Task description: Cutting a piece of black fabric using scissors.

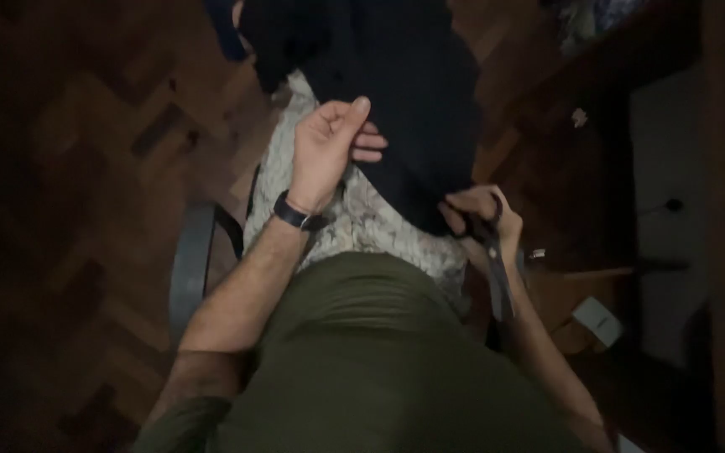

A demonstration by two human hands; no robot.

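Left hand (325, 151) pinching black cloth (404, 92) at its near edge, thumb up. Right hand (480, 220) closed around scissors (492, 252), blades pointing back toward body, away from cloth just above. No cut visible; cutting seemingly not begun.

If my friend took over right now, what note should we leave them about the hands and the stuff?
Left hand: pinching an edge of the black cloth, holding it on the lap.
Right hand: grip shut on the scissors, at the cloth's lower edge; their long end lies back along the forearm.
The cloth drapes over a pale patterned fabric on the lap.
Done: no cut is visible in this dim view.
Left: cannot tell.
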